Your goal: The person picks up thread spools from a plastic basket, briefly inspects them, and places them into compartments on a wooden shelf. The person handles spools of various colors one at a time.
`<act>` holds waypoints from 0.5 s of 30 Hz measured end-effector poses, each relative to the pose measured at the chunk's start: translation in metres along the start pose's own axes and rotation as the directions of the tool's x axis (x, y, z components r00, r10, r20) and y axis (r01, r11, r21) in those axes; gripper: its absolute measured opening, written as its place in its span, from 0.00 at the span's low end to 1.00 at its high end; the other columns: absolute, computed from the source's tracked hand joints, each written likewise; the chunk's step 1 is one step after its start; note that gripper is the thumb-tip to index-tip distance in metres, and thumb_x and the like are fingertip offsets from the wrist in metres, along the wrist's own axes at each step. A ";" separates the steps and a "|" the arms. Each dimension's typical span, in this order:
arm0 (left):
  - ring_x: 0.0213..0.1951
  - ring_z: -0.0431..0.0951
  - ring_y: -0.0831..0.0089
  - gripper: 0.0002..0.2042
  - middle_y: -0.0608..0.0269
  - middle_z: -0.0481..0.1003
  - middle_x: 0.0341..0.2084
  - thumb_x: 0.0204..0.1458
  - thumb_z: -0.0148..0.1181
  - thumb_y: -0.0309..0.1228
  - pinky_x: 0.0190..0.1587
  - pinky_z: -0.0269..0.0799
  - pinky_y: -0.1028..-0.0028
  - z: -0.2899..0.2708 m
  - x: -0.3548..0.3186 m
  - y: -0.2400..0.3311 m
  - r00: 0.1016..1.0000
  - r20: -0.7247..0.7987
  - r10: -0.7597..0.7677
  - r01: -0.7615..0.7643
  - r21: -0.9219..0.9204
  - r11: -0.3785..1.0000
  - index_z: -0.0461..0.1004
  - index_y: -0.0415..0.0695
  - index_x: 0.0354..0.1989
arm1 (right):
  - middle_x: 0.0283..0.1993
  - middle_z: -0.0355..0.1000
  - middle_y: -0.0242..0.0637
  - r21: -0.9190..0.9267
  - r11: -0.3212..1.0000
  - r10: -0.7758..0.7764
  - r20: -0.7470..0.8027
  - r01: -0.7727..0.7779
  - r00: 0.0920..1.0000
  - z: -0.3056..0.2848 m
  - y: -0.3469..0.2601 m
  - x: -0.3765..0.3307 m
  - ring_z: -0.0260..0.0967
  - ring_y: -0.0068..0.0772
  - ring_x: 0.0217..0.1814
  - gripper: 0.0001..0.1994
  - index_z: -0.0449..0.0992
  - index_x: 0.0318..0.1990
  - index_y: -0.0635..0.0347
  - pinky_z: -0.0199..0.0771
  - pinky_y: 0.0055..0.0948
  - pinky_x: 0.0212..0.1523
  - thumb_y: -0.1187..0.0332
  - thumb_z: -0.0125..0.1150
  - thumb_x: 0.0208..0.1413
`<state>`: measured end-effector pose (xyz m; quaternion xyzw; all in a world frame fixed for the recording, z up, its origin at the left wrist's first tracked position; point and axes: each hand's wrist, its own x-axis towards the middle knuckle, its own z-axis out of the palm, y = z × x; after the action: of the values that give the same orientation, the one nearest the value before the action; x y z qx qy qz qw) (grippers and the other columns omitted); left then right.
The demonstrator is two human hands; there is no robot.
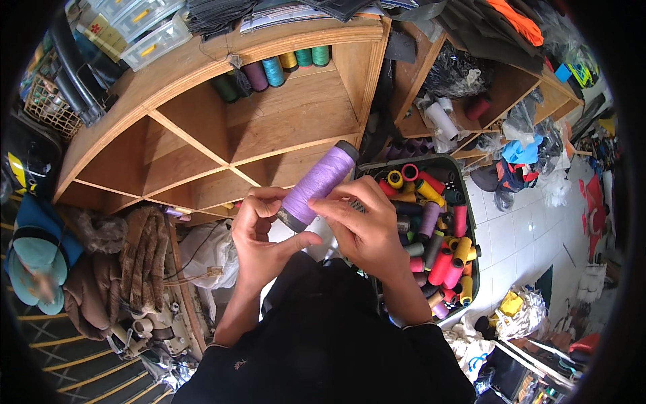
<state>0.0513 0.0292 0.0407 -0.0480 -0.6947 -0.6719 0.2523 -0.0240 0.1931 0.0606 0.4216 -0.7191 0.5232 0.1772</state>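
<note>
A purple thread spool (319, 185) with dark ends is tilted up in front of me, its upper end leaning to the right. My left hand (263, 232) grips its lower end, with the thumb beneath and the fingers along the side. Against the wound thread, the fingertips of my right hand (363, 225) pinch close together; a loose thread end is too fine to make out. Right of my right hand stands a dark bin (476, 252), filled with several spools of red, yellow, pink, purple and dark thread.
Ahead is a wooden shelf unit (262, 151) with square compartments; a row of coloured spools (274, 71) stands in an upper one. Clear plastic drawers (156, 42) sit on top. To the left hang caps (38, 266) and brown cloths (145, 249). White floor tiles (511, 236) and plastic bags (521, 313) lie right.
</note>
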 end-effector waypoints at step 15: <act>0.45 0.74 0.73 0.26 0.55 0.71 0.44 0.37 0.78 0.26 0.48 0.71 0.73 -0.001 0.004 -0.010 0.987 -0.126 -0.098 0.063 -0.257 0.964 0.61 0.43 0.37 | 0.36 0.65 0.41 -0.006 0.957 0.290 -0.044 -0.291 0.956 0.007 0.028 -0.045 0.65 0.45 0.39 0.06 0.74 0.36 0.64 0.67 0.35 0.41 0.79 0.57 0.49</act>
<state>0.0438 0.0257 0.0329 -0.0050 -0.5858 -0.7664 0.2636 -0.0188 0.2088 0.0100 0.2993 -0.7724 0.5480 0.1162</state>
